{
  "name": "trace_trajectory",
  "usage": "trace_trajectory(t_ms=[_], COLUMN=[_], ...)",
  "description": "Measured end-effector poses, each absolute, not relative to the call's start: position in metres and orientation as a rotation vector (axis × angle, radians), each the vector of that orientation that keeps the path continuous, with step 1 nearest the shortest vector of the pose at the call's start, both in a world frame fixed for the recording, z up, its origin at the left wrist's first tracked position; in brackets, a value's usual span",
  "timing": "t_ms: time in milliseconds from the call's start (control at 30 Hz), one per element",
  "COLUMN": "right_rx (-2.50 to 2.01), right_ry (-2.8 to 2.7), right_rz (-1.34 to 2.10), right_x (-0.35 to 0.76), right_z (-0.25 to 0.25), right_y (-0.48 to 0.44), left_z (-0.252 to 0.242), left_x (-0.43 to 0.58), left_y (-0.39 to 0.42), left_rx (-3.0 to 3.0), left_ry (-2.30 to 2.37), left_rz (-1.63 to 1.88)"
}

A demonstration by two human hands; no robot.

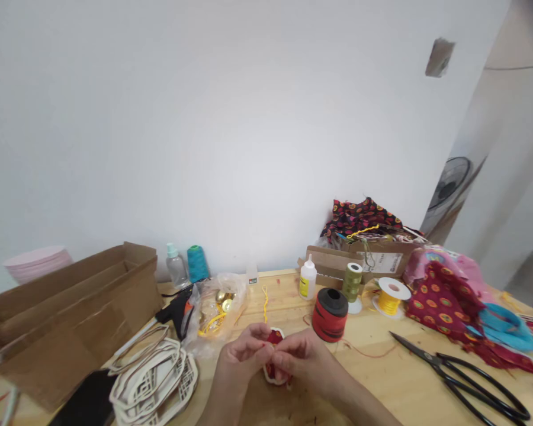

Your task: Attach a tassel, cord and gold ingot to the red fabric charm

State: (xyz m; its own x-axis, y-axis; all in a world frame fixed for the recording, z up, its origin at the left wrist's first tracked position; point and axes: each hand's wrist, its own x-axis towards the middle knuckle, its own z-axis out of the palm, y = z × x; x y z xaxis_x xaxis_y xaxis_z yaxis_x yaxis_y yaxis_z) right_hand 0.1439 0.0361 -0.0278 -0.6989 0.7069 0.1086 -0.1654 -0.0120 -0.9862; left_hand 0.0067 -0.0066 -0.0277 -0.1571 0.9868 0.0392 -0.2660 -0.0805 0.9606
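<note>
A small dark red patterned fabric piece with a white edge [275, 337] is between my two hands, above the front middle of the table. My left hand [243, 358] is closed in a pinch at its left side, and a tiny red spot shows near the thumb. From the right, my right hand [305, 360] pinches at the same piece, its fingertips meeting those of the left. The fingers cover the middle of the piece. Just beyond it lies a twisted yellow cord [265, 303]. A spool of red thread [330, 319] stands right of my right hand.
Left are a long cardboard box [84, 331], a pile of white cut-out frames [153, 384], a glue gun [177, 316] and a plastic bag [220, 307]. Right are a glue bottle [308, 281], a yellow cord spool [389, 299], black scissors [453, 373] and red patterned cloth [444, 305].
</note>
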Motion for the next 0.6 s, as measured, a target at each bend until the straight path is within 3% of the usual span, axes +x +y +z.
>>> trace_trajectory(t_ms=[600], right_rx=[-0.558], right_ry=[-1.654], right_rz=[1.784], right_x=[0.143], right_z=[-0.0321], right_y=[0.037], left_z=[-0.0288], left_x=[0.0077], left_y=[-0.006], left_rx=[1.034], left_ry=[1.099], left_rz=[1.448])
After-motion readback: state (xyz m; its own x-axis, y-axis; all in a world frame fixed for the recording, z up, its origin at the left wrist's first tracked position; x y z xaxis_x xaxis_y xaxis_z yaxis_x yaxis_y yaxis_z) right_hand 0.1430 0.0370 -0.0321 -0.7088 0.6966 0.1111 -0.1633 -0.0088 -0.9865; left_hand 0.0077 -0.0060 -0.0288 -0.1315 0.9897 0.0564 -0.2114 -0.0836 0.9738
